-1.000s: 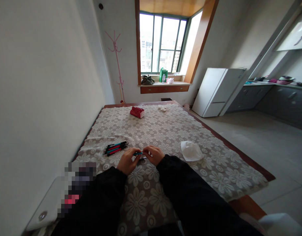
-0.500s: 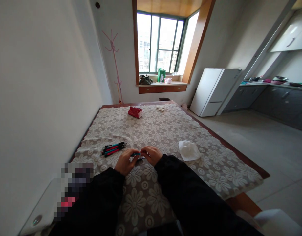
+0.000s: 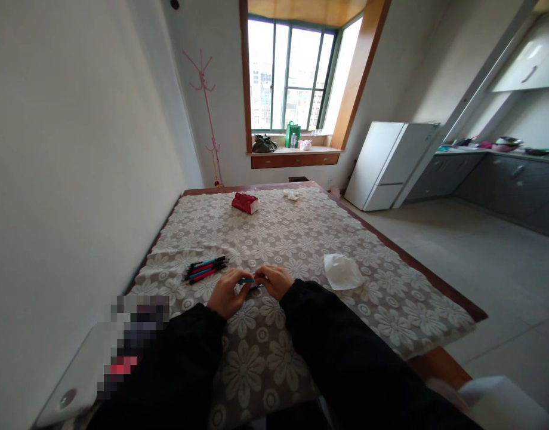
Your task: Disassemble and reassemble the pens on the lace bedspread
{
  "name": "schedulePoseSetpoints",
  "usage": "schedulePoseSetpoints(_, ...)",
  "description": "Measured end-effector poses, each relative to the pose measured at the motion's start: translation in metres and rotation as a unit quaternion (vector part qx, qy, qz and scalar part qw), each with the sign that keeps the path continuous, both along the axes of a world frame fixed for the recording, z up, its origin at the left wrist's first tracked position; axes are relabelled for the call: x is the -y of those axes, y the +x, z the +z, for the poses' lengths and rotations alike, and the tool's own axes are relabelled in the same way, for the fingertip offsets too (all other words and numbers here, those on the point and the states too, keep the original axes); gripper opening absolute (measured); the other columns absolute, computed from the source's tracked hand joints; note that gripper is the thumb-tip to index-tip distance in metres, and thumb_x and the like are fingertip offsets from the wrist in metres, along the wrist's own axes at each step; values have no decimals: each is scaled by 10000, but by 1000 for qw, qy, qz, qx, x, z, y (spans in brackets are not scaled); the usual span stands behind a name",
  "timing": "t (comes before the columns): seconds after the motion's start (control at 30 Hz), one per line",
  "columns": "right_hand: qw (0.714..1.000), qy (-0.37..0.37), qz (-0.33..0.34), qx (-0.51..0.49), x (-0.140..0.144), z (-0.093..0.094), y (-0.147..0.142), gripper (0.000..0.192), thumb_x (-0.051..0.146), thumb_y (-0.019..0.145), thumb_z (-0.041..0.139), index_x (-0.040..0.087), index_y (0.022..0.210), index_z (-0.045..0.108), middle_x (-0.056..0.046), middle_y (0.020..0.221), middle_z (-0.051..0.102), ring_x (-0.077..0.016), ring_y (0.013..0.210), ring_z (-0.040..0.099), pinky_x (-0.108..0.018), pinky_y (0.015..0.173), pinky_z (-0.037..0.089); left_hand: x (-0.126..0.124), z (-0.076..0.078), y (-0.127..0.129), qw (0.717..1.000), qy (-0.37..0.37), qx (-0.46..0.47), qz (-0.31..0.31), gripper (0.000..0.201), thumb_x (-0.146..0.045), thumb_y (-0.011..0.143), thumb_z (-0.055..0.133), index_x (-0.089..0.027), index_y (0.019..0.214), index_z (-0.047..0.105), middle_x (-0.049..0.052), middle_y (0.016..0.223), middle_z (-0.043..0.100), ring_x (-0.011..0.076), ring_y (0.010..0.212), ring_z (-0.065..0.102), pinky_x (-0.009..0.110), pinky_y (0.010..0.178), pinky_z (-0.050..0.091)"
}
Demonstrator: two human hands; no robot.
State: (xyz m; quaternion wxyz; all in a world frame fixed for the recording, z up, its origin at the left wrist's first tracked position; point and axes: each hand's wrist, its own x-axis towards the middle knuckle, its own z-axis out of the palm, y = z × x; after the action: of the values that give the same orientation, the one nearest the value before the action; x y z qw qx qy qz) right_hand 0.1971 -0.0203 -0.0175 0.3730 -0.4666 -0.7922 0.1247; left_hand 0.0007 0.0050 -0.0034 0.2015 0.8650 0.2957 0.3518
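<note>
Near the table's front, my left hand (image 3: 228, 294) is closed in a pinch on a teal pen (image 3: 246, 280), mostly covered by the fingers. Against its right end are the bent fingertips of my right hand (image 3: 275, 282); whether they grip the pen itself or a small part at its tip is too small to make out. A dark, shiny slim piece (image 3: 255, 288) shows just below the fingertips, partly hidden. To the left of my hands lies a pile of several pens (image 3: 206, 270) in black, red and teal.
White tissue paper (image 3: 343, 272) lies right of my hands on the flowered tablecloth (image 3: 296, 230). Farther back are a red tissue pack (image 3: 244, 203) and a small pale item (image 3: 290, 195). A wall (image 3: 86, 149) borders the table's left side. A pixelated patch covers the near left.
The view has tilted down very slightly. My hands stay together around the teal pen, and the dark piece below them shows less than before.
</note>
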Motion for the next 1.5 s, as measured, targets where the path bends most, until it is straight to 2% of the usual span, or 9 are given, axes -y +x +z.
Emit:
schedulePoseSetpoints(0.3,1000,-8,2,-17,0,0,0,63,167,860,563,200,873,615,3,769,654,-120,684,578,-216,698,453,-1,-3,0,1000,-7,-7,1,111,-199,853,549,-196,951,601,45,908,654,169,859,608,294,775,482)
schedulePoseSetpoints(0.5,1000,20,-6,-9,0,-1,1,68,197,885,541,194,882,609,-11,764,642,-128,700,578,-222,709,452,-1,-4,0,1000,-17,-9,13,123,-232,860,553,-205,966,609,36,908,671,156,814,627,265,724,498)
schedulePoseSetpoints(0.83,999,37,1,16,0,-3,2,94,204,898,524,191,893,618,-34,803,658,-147,759,613,-234,733,468,-1,-4,0,1000,-18,-16,4,112,-230,862,546,-201,947,613,39,892,672,155,784,623,278,733,491)
schedulePoseSetpoints(1.2,999,-15,20,-37,-1,-3,2,72,163,854,564,195,883,621,4,756,657,-118,659,569,-218,675,455,1,0,-1,1000,-21,-3,-2,109,-218,847,557,-199,933,620,40,873,673,149,762,624,268,710,504)
schedulePoseSetpoints(1.5,1000,12,2,-21,2,1,2,89,199,891,532,200,858,614,-9,751,642,-128,687,578,-231,705,457,0,-4,1,999,-39,6,12,131,-237,861,556,-200,965,625,45,897,685,158,799,636,284,744,512)
